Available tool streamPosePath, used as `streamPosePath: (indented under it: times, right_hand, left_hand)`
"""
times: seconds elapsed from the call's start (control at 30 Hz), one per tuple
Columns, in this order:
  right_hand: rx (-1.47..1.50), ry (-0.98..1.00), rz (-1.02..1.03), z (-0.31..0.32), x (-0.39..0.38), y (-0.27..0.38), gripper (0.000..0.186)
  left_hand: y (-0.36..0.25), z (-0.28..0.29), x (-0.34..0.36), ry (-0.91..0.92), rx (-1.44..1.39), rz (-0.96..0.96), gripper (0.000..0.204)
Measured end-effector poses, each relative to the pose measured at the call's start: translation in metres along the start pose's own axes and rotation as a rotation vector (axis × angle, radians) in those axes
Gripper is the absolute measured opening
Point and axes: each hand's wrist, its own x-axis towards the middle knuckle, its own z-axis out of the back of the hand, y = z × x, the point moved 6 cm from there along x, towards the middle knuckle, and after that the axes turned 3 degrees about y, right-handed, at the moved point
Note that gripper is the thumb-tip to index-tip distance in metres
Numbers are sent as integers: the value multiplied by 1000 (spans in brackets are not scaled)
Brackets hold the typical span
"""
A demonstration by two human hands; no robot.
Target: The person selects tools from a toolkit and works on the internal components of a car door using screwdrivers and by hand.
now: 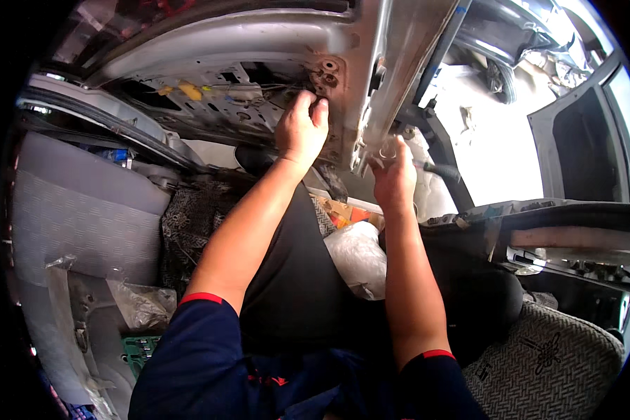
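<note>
A bare silver vehicle door (217,45), its inner metal with cut-out holes showing, stands in front of me. My left hand (301,133) is at its inner face, fingers curled against the metal below a rusty round hole (330,65). What these fingers hold, if anything, is hidden. My right hand (397,178) is raised beside the door's edge (364,119), thumb and forefinger partly smeared. A pale, see-through blur lies between them, too unclear to name. A yellow part (190,89) with thin wires sits inside the door to the left of my left hand.
A grey seat (84,203) is on the left, with clear plastic film (143,304) and a green tool case (140,350) near it. A white plastic bag (357,259) lies between my legs. At the lower right is a patterned seat cushion (549,364); another door panel (584,143) stands beyond.
</note>
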Motion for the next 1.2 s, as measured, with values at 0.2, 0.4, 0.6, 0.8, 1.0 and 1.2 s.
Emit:
streamPosePath:
  times: [0.2, 0.4, 0.6, 0.8, 1.0, 1.2]
  right_hand:
    - [17, -95, -230, 18, 12, -19, 26]
    - [-44, -177, -307, 33, 12, -48, 23]
    - [-104, -130, -294, 28, 10, -53, 23]
    - [-142, -105, -299, 25, 6, -53, 26]
    - [-129, -83, -270, 24, 7, -58, 26]
    - [-144, -103, -279, 24, 4, -56, 25]
  left_hand:
    - [8, -4, 0, 39, 51, 75, 31]
    - [4, -7, 2, 56, 82, 39, 32]
    - [1, -6, 0, 58, 173, 88, 32]
    - [-6, -5, 0, 105, 269, 124, 35]
    - [-3, -4, 2, 129, 250, 161, 36]
    - [-5, 2, 4, 150, 299, 164, 33]
